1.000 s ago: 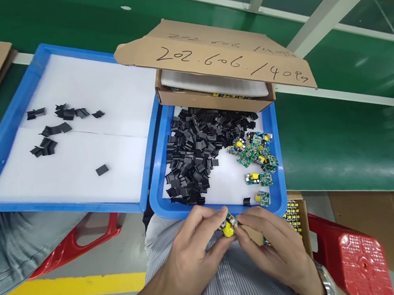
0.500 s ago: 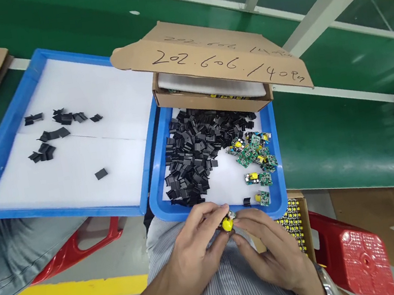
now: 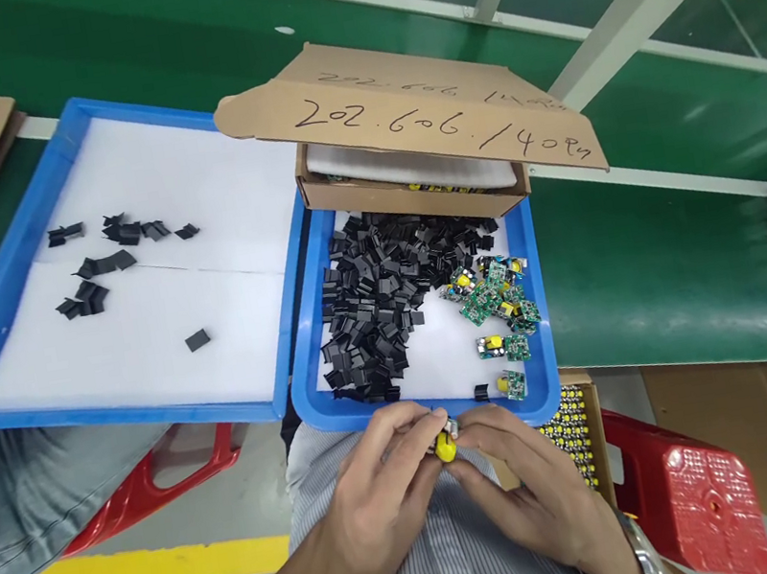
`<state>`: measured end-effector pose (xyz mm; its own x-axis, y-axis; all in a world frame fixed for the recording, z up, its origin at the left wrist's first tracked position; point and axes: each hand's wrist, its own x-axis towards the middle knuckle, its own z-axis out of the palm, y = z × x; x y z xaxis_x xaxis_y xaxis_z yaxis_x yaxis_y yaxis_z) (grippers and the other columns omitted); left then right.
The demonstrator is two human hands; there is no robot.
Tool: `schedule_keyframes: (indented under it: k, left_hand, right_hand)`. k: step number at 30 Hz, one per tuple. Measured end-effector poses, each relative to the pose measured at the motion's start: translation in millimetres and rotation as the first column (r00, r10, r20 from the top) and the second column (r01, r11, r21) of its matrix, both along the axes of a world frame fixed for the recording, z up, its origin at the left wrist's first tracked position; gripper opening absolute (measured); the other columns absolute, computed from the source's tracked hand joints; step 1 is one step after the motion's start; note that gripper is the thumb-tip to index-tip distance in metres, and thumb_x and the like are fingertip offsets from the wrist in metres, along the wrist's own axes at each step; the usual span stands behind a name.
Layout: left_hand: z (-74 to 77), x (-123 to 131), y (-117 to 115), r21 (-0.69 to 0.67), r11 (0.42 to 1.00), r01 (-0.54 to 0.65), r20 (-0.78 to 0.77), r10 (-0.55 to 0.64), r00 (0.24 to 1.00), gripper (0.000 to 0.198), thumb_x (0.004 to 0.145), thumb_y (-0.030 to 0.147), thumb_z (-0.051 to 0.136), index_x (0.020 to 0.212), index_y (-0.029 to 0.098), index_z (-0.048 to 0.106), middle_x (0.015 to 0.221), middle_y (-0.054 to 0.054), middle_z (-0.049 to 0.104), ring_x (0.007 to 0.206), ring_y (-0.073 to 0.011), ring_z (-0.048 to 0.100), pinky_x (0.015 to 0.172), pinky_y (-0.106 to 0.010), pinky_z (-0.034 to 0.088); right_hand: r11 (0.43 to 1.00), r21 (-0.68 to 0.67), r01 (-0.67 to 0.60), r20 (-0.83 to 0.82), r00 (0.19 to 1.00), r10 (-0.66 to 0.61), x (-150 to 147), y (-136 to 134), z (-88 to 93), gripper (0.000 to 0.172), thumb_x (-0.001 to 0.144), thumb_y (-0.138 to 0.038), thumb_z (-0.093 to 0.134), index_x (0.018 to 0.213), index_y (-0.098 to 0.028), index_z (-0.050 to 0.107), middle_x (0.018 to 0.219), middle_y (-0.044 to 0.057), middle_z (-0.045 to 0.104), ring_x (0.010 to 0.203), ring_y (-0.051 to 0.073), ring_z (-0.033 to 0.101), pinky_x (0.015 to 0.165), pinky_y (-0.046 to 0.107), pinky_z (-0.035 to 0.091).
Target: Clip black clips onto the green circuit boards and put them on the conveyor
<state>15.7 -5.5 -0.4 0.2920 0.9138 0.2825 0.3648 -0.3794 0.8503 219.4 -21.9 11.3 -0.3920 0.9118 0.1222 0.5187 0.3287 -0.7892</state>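
Just in front of my shirt, a small circuit board with a yellow transformer [image 3: 445, 448] is pinched in the fingers of my left hand [image 3: 378, 482]. The fingertips and thumb of my right hand [image 3: 541, 480] close on its right side. Most of the board is hidden by the fingers, so I cannot tell whether a black piece is fitted on it. Just beyond the hands, a single black folded plastic piece [image 3: 481, 393] lies beside another circuit board [image 3: 514, 385] in the near right corner of the blue tray [image 3: 538, 301].
A heap of black plastic pieces [image 3: 372, 303] fills the tray's left side; several circuit boards [image 3: 491, 299] lie at its right. An open cardboard box [image 3: 413, 195] rests across its far edge. Left is a larger blue tray [image 3: 274, 382] with scattered black pieces. A red stool [image 3: 713, 502] stands right.
The held board has dropped slightly and tilted a little between my fingers, with a silvery part showing more. Both hands stay nearly in place; the trays look unchanged.
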Motion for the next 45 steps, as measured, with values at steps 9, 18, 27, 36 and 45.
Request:
schedule_keyframes:
  k: [9,18,27,36,45]
  left_hand:
    - [3.9,3,5,-0.196,0.98,-0.024,0.144,0.053,0.988,0.047,0.085,0.005,0.074,0.128,0.024,0.067,0.114,-0.006,0.068,0.096,-0.0159,0.071,0.083,-0.025,0.063]
    - [5.2,4,8,-0.303,0.953,-0.023,0.192,0.084,0.978,0.047,0.083,0.016,0.081,0.127,0.028,0.069,0.112,-0.006,0.071,0.097,-0.0189,0.071,0.082,-0.03,0.064]
    - [1.0,-2,9,-0.354,0.921,0.166,0.273,-0.068,0.96,0.053,0.091,0.005,0.066,0.137,0.03,0.062,0.131,-0.008,0.063,0.12,-0.0211,0.065,0.101,-0.037,0.058]
    - [-10.7,-5,14,-0.112,0.983,0.144,0.176,-0.123,0.977,0.06,0.088,-0.006,0.064,0.14,0.025,0.062,0.123,-0.009,0.072,0.118,-0.0225,0.064,0.1,-0.041,0.057]
    - [-7.4,-3,11,-0.545,0.839,-0.014,0.434,0.296,0.851,0.04,0.086,0.008,0.075,0.121,0.027,0.072,0.123,-0.006,0.076,0.111,-0.0232,0.074,0.095,-0.033,0.063]
  right_hand:
    - [0.978,-0.189,0.088,-0.374,0.914,-0.155,0,8,-6.7,0.027,0.095,-0.014,0.063,0.12,-0.026,0.066,0.098,0.007,0.07,0.091,0.022,0.067,0.081,0.038,0.057]
    - [0.8,-0.586,0.13,-0.455,0.764,-0.458,-8,13,-24.2,0.015,0.1,-0.033,0.062,0.099,-0.023,0.074,0.086,0.004,0.071,0.075,0.017,0.069,0.068,0.029,0.058]
    - [0.561,-0.805,-0.194,-0.555,0.582,-0.595,-8,25,-27.7,0.021,0.087,-0.037,0.08,0.092,-0.018,0.073,0.071,0.0,0.073,0.053,0.012,0.067,0.053,0.025,0.058]
    - [0.637,-0.758,-0.137,-0.55,0.66,-0.512,-10,29,-15.4,0.01,0.083,-0.023,0.083,0.089,-0.019,0.077,0.076,0.0,0.072,0.062,0.011,0.07,0.061,0.024,0.06]
    - [0.777,-0.618,0.119,-0.591,0.582,-0.559,-14,17,-8.7,0.013,0.088,-0.013,0.077,0.092,-0.025,0.077,0.087,0.0,0.073,0.073,0.013,0.074,0.069,0.024,0.06]
